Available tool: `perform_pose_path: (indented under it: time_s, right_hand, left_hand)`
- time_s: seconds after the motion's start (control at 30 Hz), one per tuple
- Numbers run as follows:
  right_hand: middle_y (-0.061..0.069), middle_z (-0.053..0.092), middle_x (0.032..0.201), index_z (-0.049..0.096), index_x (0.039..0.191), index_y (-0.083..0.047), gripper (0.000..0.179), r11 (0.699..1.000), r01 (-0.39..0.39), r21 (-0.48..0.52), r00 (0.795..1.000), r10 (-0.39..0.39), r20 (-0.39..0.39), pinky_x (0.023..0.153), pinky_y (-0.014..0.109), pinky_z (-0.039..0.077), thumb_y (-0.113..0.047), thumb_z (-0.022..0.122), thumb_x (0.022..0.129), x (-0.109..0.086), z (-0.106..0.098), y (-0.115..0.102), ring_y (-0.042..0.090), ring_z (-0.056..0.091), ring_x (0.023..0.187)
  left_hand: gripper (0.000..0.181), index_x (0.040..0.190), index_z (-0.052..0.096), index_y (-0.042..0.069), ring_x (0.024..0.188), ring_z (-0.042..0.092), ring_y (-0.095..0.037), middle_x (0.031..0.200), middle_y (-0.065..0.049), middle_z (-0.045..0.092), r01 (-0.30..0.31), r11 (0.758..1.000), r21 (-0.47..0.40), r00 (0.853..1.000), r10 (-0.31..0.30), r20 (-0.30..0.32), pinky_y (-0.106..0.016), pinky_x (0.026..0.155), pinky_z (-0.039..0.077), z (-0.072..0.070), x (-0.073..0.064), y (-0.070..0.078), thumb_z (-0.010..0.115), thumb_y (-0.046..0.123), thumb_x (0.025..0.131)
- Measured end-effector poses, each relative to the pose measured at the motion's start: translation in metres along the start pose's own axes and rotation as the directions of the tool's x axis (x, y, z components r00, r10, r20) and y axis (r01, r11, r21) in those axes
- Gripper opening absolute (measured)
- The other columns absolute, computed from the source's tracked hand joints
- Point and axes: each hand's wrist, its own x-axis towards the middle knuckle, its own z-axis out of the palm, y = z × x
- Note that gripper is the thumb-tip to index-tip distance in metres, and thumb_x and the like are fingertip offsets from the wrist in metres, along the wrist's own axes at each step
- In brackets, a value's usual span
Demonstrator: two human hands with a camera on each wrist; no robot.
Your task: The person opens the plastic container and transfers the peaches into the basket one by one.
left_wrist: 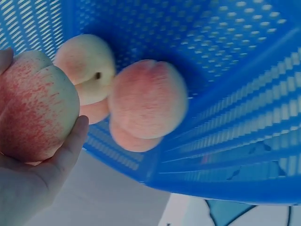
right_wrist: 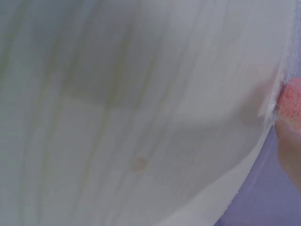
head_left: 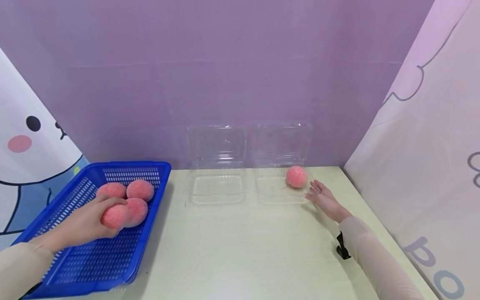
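My left hand [head_left: 80, 221] grips a pink peach [head_left: 113, 216] above the blue basket [head_left: 97, 266]. In the left wrist view this peach [left_wrist: 40, 108] shows a pale, red-speckled skin between fingers and thumb. Three other peaches, among them one at the back right [head_left: 140, 190], sit in the basket close to it. My right hand [head_left: 326, 202], fingers extended, is beside the right clear plastic box [head_left: 273, 196]. A single peach [head_left: 297, 177] lies at that box's right side, just beyond my fingertips. The right wrist view catches only part of this hand [right_wrist: 289, 155] and the peach.
Left of that box stands a second clear box [head_left: 217, 189] with its lid raised against the purple backdrop [head_left: 232, 83]. Both boxes are at the back of the pale table [head_left: 225, 250]. Printed cloth panels [head_left: 423, 166] border the table on both sides.
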Motion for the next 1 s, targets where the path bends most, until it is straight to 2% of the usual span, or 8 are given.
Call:
perform_pose_path:
  time_s: [0.2, 0.33, 0.5, 0.7, 0.83, 1.0]
  right_hand:
    - [0.019, -0.005, 0.152, -0.014, 0.143, 0.000, 0.082, 1.000, -0.015, -0.013, 1.000, 0.015, -0.006, 0.112, 0.051, 0.012, -0.012, 0.049, 0.093, 0.000, -0.001, 0.000, 0.038, 0.002, 0.139]
    - [0.019, -0.006, 0.152, -0.014, 0.143, -0.001, 0.083, 1.000, -0.021, -0.016, 1.000, 0.021, 0.002, 0.112, 0.051, 0.012, -0.013, 0.050, 0.093, 0.000, -0.001, 0.001, 0.038, 0.002, 0.139]
    - [0.020, -0.005, 0.152, -0.013, 0.144, 0.000, 0.082, 1.000, -0.010, -0.014, 1.000, 0.010, -0.003, 0.112, 0.051, 0.013, -0.012, 0.050, 0.093, 0.002, 0.000, 0.002, 0.039, 0.002, 0.139]
    - [0.020, -0.005, 0.152, -0.014, 0.143, 0.000, 0.083, 1.000, -0.012, -0.008, 1.000, 0.012, -0.005, 0.112, 0.051, 0.013, -0.013, 0.050, 0.093, 0.002, -0.001, 0.002, 0.039, 0.002, 0.139]
    - [0.020, -0.004, 0.152, -0.013, 0.143, 0.000, 0.082, 1.000, -0.025, -0.019, 1.000, 0.025, -0.015, 0.112, 0.051, 0.013, -0.013, 0.050, 0.092, 0.003, -0.002, 0.002, 0.039, 0.003, 0.139]
    - [0.020, -0.004, 0.152, -0.014, 0.143, 0.000, 0.081, 0.999, -0.035, -0.007, 0.999, 0.035, -0.016, 0.112, 0.051, 0.013, -0.010, 0.049, 0.093, 0.003, -0.001, 0.001, 0.039, 0.003, 0.139]
  left_hand:
    - [0.073, 0.129, 0.046, 0.009, 0.103, 0.052, -0.039, 0.132, -0.023, 0.037, 0.076, 0.997, 0.016, 0.996, -0.077, 0.047, -0.058, 0.074, 0.050, 0.005, -0.013, -0.017, 0.078, 0.032, 0.066]
    - [0.079, 0.133, 0.042, 0.005, 0.104, 0.051, -0.044, 0.131, -0.027, 0.036, 0.111, 0.994, 0.023, 0.990, -0.113, 0.087, -0.058, 0.073, 0.050, 0.009, -0.022, -0.028, 0.078, 0.031, 0.067]
    - [0.082, 0.134, 0.039, -0.001, 0.106, 0.049, -0.047, 0.134, -0.029, 0.031, 0.133, 0.991, 0.023, 0.986, -0.135, 0.100, -0.061, 0.075, 0.047, 0.015, -0.027, -0.039, 0.076, 0.032, 0.069]
    - [0.087, 0.138, 0.034, 0.000, 0.105, 0.049, -0.045, 0.136, -0.028, 0.030, 0.144, 0.989, 0.020, 0.983, -0.145, 0.108, -0.063, 0.076, 0.045, 0.024, -0.032, -0.049, 0.076, 0.034, 0.070]
    - [0.081, 0.134, 0.040, 0.001, 0.107, 0.048, -0.045, 0.134, -0.027, 0.032, 0.128, 0.991, 0.031, 0.986, -0.130, 0.102, -0.063, 0.076, 0.044, 0.028, -0.037, -0.056, 0.075, 0.035, 0.070]
    - [0.069, 0.124, 0.050, 0.003, 0.101, 0.053, -0.037, 0.126, -0.024, 0.042, 0.087, 0.995, 0.037, 0.994, -0.090, 0.067, -0.059, 0.075, 0.047, 0.033, -0.042, -0.063, 0.077, 0.032, 0.067]
